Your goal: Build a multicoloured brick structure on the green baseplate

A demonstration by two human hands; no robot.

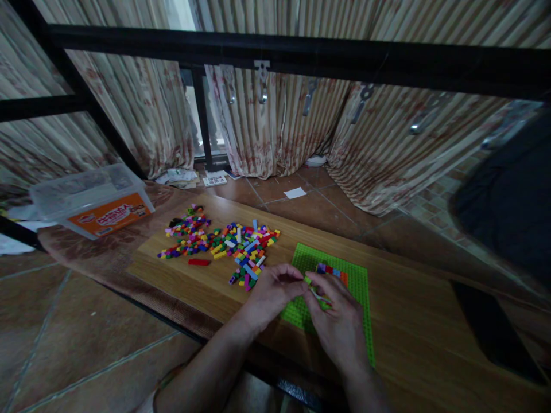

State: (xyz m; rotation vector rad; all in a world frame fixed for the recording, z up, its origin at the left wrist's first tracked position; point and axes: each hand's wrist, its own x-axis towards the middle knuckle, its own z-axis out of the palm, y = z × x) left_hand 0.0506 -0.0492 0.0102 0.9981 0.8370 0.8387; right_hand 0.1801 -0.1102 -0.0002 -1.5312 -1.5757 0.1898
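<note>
Over a green studded baseplate point(359, 281), my left hand point(273, 292) and my right hand point(342, 315) meet at the fingertips. Both are closed in a pinch around a small light-green toy brick point(307, 280), which the fingers partly cover. Something thin and whitish shows under my right fingers; its kind is unclear. Behind my right hand, a row of joined bricks point(337, 272) in purple, red, blue and orange sits on the baseplate, partly hidden. A pile of loose colored bricks point(245, 244) lies to the left of my left hand.
A long red brick point(198, 262) lies apart at the pile's front. The wooden board point(413, 304) carries a dark flat object point(495, 330) at the right. Far left stands a clear plastic tub point(92, 198) with an orange label. A black metal bar point(301, 54) crosses above.
</note>
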